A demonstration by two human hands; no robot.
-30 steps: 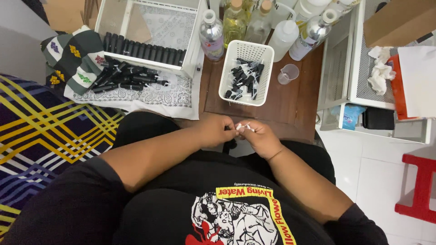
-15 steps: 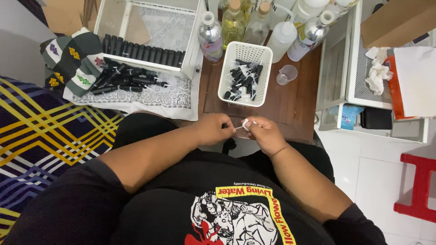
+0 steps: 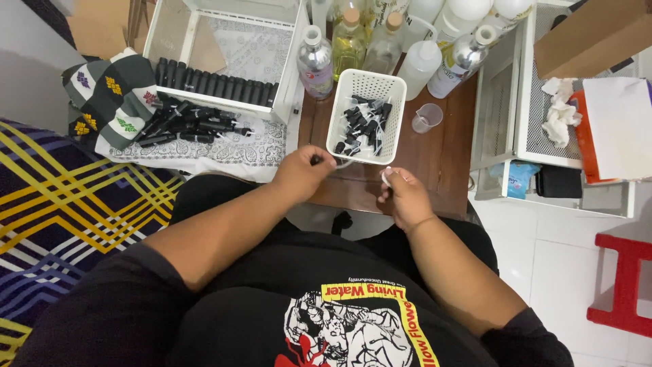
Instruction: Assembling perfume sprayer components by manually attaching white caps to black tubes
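My left hand [image 3: 305, 171] pinches a small black spray cap with a thin clear tube, close to the front wall of a white basket [image 3: 353, 92] that holds several black spray caps. My right hand [image 3: 405, 197] is a little apart to the right, over the wooden table edge [image 3: 448, 163], its fingers closed on a small clear piece. Both hands are above my lap.
Several clear and silver bottles [image 3: 316, 61] and a small clear cup [image 3: 426, 117] stand behind the basket. At the left, a white tray [image 3: 224, 54] and a patterned cloth [image 3: 204, 146] carry rows of black tubes. White shelves [image 3: 536, 88] stand to the right, a red stool [image 3: 628, 285] beyond.
My hands were together in front of me; now they have come apart, the left moving toward the basket with the black cap, the right staying near the table edge.
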